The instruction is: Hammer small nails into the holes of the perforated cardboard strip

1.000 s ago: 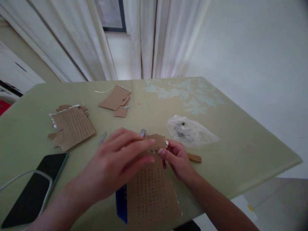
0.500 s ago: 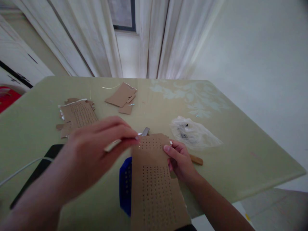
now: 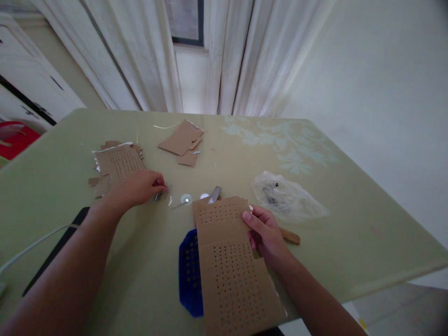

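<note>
1. Hands: two. Right hand (image 3: 269, 233) clamped on the right edge of one punched cardboard sheet (image 3: 226, 235), thumb on its upper face. Left hand (image 3: 142, 186): fingertips close together beside the slim metal pieces (image 3: 158, 196); cannot tell whether anything is pinched.
2. Sheet: one, at front centre, partly covering one blue plastic tray (image 3: 190, 280). Brown, matte, flat; small round holes in rows, two blocks, plain band between.
3. Tray: rigid, perforated, corners cut off at an angle.
4. Slim metal pieces: shiny; count hidden by the fingers. One separate thin metal rod (image 3: 179, 205) lies to their right.
5. Cardboard pile (image 3: 119, 161): one, at left, top piece punched, edges ragged; layers uncountable.
6. Plain cardboard pieces (image 3: 179, 139): at least two, overlapping, toward the back.
7. Clear plastic bag (image 3: 297, 203): one, crumpled, dark marks visible.
8. Wooden handle (image 3: 290, 236): one, smooth, rounded end, just beyond right hand.
9. Flat grey metal piece (image 3: 214, 194): one, behind sheet's top edge.
</note>
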### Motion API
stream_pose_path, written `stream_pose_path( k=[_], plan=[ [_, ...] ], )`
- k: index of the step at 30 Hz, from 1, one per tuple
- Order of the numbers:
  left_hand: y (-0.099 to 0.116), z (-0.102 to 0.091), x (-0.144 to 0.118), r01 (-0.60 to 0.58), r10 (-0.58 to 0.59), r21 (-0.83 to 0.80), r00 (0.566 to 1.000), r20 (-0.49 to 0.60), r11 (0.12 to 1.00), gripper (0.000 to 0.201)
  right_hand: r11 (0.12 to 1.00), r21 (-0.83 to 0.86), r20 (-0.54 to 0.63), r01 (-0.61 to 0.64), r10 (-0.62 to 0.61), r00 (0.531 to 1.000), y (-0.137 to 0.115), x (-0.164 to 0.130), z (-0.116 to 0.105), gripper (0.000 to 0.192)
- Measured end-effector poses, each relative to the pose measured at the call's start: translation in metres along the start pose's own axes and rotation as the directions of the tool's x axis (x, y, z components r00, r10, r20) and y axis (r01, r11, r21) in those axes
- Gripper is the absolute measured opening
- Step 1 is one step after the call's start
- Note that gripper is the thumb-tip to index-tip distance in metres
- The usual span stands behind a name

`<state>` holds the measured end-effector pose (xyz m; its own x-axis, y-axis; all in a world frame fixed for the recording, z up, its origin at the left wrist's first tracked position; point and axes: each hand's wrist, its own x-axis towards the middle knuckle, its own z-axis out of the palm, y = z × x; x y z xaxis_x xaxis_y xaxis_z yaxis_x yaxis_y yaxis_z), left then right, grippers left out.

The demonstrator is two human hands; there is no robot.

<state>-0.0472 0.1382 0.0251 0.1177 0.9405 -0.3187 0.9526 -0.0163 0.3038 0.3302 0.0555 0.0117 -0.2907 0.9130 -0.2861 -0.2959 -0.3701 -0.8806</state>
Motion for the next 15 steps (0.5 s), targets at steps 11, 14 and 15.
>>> stream_pose_path(
  k=[11, 14, 15],
  plan=[
    [0.027, 0.03, -0.01, -0.098, 0.121, 0.183, 0.986, -0.117, 0.978, 0.084, 1.0, 0.005, -0.024, 0.001, -0.001, 1.0, -0.002, -0.003, 0.002, 0.048],
    [0.019, 0.033, -0.007, -0.054, 0.077, 0.177, 0.988, -0.13, 0.983, 0.087, 1.0, 0.017, -0.007, 0.012, -0.011, 1.0, -0.003, -0.002, 0.002, 0.047],
    [0.016, 0.033, -0.005, -0.045, 0.067, 0.169, 0.989, -0.13, 0.985, 0.086, 1.0, 0.021, 0.0, 0.014, -0.014, 1.0, -0.002, -0.002, 0.002, 0.047]
  ],
)
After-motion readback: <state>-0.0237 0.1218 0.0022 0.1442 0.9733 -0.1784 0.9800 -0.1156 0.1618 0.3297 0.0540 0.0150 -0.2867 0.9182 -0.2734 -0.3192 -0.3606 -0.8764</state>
